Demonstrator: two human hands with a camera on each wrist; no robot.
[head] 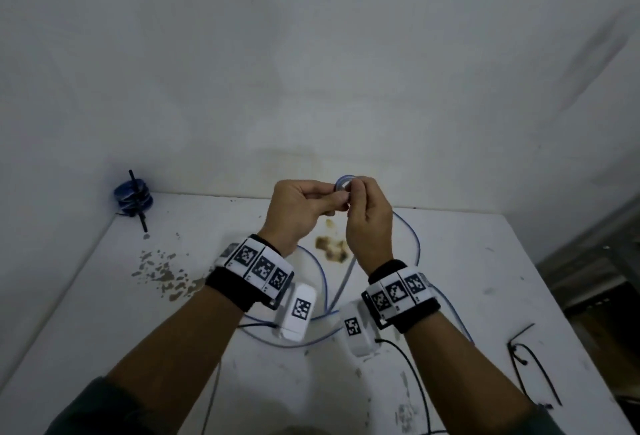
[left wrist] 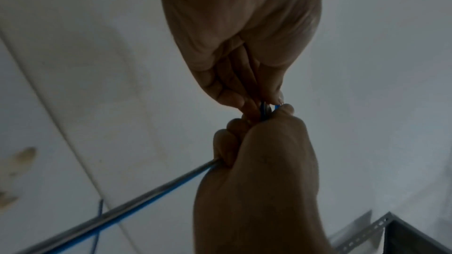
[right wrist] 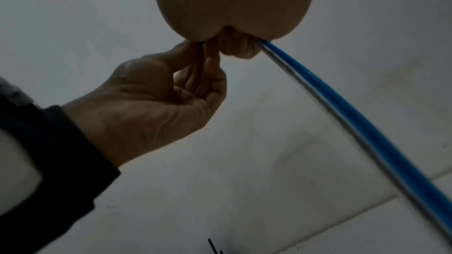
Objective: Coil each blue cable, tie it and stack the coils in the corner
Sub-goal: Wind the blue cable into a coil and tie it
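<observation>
Here I see my left hand (head: 300, 206) and right hand (head: 367, 216), raised above the surface (head: 467, 261), both pinching a small loop of the blue cable (head: 344, 181), whose remainder trails below.

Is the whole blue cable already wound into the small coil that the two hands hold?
No. Only a small blue coil sits between the hands, and long loose blue cable trails onto the white table.

No readable text, brand or number; only square black-and-white coded markers on both wristbands (head: 261, 266)
</observation>
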